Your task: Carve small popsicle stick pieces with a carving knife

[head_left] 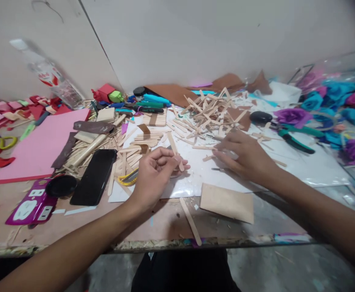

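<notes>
grey-white wall panels [210,36] stand behind a cluttered, worn work table [165,221], with a glossy white sheet [192,184] across its middle. over that sheet's near-left part, the left hand [156,174] pinches a flat, pale wooden craft stick [173,144] between thumb and fingers, the stick slanting up and away. the right hand [241,156] is apart from it, over the sheet's middle, fingers loosely bent; thin metal tips [214,137] show beside it, but i cannot tell whether it grips anything.

for steady handling, pinch the stick lightly near the spot being worked, since such thin wood may split, and bring the right hand in from the side so both ends can be seen. a yellow-and-grey cutter [127,178] lies at the sheet's left edge, just beside the left hand, so mind the wrist. farther out, a tangled heap of pale wooden pieces [217,107] covers the sheet's far part, and green-and-black-handled pliers [297,142] lie toward its right.
</notes>
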`<state>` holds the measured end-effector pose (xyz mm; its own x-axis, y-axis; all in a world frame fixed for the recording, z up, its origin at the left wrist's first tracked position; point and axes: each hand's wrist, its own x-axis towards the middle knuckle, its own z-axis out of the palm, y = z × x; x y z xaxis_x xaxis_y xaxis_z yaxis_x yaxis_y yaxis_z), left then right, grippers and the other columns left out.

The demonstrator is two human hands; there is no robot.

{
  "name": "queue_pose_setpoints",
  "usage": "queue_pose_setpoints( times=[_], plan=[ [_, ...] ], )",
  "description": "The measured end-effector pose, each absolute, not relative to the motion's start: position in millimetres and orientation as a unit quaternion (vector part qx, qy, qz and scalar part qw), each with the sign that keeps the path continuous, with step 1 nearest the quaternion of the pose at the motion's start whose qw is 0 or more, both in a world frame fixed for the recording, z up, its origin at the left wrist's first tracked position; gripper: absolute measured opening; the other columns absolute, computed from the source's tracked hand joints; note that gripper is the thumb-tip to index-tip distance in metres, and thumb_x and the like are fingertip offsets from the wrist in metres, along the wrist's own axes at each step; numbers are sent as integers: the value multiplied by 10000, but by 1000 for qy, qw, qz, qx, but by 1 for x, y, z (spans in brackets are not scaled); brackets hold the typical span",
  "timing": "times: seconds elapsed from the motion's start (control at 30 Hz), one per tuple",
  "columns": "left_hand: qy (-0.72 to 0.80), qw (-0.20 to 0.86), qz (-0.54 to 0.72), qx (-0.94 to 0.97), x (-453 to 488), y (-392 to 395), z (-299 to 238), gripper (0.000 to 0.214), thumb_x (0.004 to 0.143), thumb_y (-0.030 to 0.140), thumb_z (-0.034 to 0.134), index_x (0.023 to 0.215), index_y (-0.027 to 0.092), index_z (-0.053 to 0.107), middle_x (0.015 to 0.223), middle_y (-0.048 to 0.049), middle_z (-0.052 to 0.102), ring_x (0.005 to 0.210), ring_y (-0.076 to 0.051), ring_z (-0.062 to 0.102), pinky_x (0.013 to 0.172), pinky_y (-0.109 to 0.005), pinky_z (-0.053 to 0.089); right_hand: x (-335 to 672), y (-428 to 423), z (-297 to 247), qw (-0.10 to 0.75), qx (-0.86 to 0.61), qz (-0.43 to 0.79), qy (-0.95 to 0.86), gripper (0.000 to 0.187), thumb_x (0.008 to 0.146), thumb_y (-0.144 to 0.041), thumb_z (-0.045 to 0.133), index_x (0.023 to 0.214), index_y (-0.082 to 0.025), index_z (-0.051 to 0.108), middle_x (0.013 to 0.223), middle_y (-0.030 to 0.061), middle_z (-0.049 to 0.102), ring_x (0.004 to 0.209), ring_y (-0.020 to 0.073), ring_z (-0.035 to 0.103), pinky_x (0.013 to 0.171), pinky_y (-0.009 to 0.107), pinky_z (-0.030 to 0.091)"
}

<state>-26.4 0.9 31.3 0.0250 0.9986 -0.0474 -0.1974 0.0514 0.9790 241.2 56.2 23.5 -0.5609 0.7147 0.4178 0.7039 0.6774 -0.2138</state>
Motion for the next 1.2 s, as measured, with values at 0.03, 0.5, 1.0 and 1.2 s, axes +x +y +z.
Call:
queue_pose_setpoints(
  times=[0.03,0.5,1.0,1.2],
  plan=[
    [453,563,530,444,-27,1,32,284,876,387,849,884,175,661,844,-63,825,825,-215,828,779,-306,698,238,59,21,238,-407,9,-882,266,1039,-302,563,981,-162,782,941,121,698,868,247,602,801,400,462],
    [455,528,565,441,-32,8,30,256,857,277,826,976,160,632,869,-60,829,800,-180,816,720,-245,663,196,40,46,311,-362,25,-879,140,1066,-211,536,1100,-154,659,817,39,740,649,151,647,618,271,464],
    [459,373,539,600,-33,-2,23,163,944,285,767,1053,172,724,895,-35,808,812,-160,798,755,-253,652,197,10,39,378,-268,-46,-885,201,1029,-129,615,1220,-188,636,849,10,702,727,140,670,664,243,492],
    [468,343,533,616,-34,-4,22,174,942,270,768,1087,182,727,914,-34,817,805,-161,799,771,-266,660,197,8,40,366,-270,-78,-887,192,1045,-136,576,1225,-171,634,800,6,672,677,132,628,617,247,447]
  ],
)
